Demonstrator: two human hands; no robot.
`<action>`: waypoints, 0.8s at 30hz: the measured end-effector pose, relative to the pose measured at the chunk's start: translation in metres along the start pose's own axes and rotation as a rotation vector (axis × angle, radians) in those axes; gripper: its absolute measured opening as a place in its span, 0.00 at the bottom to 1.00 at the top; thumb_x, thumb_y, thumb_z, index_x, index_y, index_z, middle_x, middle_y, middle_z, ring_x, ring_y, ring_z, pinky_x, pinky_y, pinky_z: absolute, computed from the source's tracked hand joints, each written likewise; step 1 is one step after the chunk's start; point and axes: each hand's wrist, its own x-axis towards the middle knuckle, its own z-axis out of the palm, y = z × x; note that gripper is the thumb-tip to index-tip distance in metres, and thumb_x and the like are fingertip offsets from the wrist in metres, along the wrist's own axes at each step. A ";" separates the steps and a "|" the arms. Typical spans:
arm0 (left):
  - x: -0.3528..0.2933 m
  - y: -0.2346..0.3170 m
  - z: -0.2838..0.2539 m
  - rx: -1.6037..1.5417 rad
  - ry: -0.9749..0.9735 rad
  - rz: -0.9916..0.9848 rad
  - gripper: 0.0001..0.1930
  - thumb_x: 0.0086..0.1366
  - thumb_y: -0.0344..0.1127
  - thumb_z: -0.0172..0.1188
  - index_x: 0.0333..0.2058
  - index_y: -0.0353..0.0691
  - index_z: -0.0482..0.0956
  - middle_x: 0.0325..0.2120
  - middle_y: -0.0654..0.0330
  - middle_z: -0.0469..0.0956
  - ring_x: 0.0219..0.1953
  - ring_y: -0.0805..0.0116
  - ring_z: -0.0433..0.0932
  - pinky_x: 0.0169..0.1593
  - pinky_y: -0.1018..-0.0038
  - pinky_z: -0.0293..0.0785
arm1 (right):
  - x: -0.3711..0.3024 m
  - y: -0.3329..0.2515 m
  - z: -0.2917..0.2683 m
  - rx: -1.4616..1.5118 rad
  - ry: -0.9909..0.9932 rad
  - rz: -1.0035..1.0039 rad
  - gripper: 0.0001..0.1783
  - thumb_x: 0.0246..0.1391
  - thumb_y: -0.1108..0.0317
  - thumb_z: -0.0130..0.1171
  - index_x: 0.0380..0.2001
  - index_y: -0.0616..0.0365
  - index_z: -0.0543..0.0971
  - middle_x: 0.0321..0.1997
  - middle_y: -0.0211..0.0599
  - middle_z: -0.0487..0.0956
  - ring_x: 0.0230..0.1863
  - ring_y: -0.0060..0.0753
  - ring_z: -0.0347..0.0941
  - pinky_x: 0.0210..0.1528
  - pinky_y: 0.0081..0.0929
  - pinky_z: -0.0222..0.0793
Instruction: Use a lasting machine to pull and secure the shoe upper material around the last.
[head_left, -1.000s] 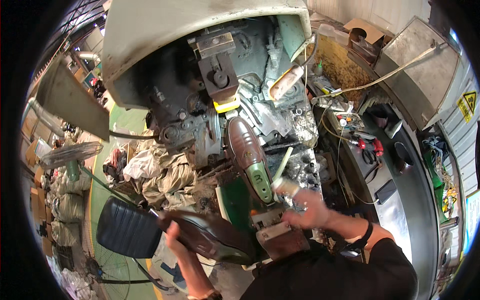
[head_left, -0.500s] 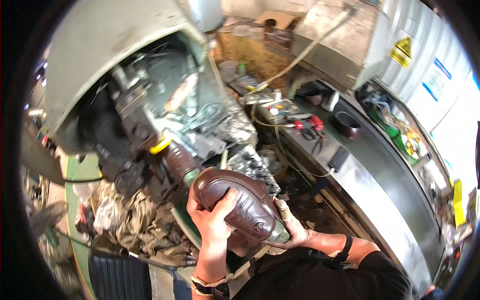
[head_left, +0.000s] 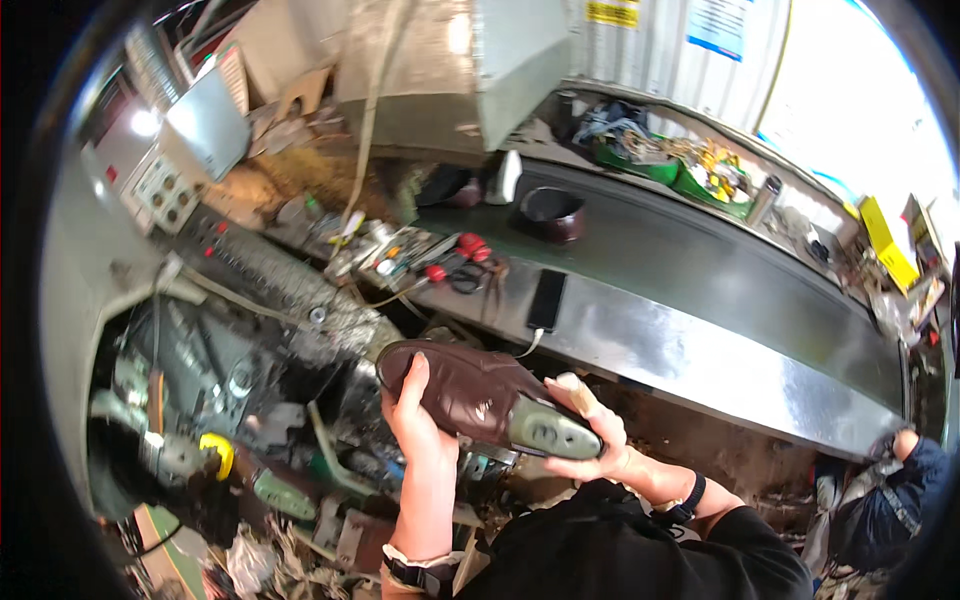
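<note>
A dark brown leather shoe upper (head_left: 475, 390) is stretched over a green shoe last (head_left: 552, 432), held in front of me and lying nearly level. My left hand (head_left: 415, 425) grips its rounded toe end, thumb on top and the other fingers hidden beneath. At the opposite end, my right hand (head_left: 600, 435) is closed around the bare green part of the last, a pale wrap on one digit. Lower left, near the machine, lies another brown piece with a green last (head_left: 283, 494) beside a yellow band (head_left: 216, 456).
Beyond my hands runs a long conveyor (head_left: 690, 300) with a metal edge. On it are a dark brown shoe piece (head_left: 553, 213), a black phone (head_left: 546, 300) on a cable, and red-handled tools (head_left: 470, 250). An oily machine (head_left: 190, 350) stands left. Another person (head_left: 890, 500) is at lower right.
My view has swung to the right, bringing more of the conveyor in. The shoe upper has been turned over toward its side and levelled; more green last shows. Both hands keep hold.
</note>
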 end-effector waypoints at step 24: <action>0.157 -0.265 -0.013 0.712 -0.197 -0.330 0.23 0.60 0.19 0.65 0.55 0.32 0.76 0.44 0.59 0.80 0.45 0.71 0.78 0.53 0.73 0.76 | -0.019 0.137 -0.266 -0.444 0.137 1.027 0.29 0.60 0.59 0.60 0.59 0.55 0.64 0.59 0.49 0.67 0.62 0.46 0.62 0.62 0.45 0.59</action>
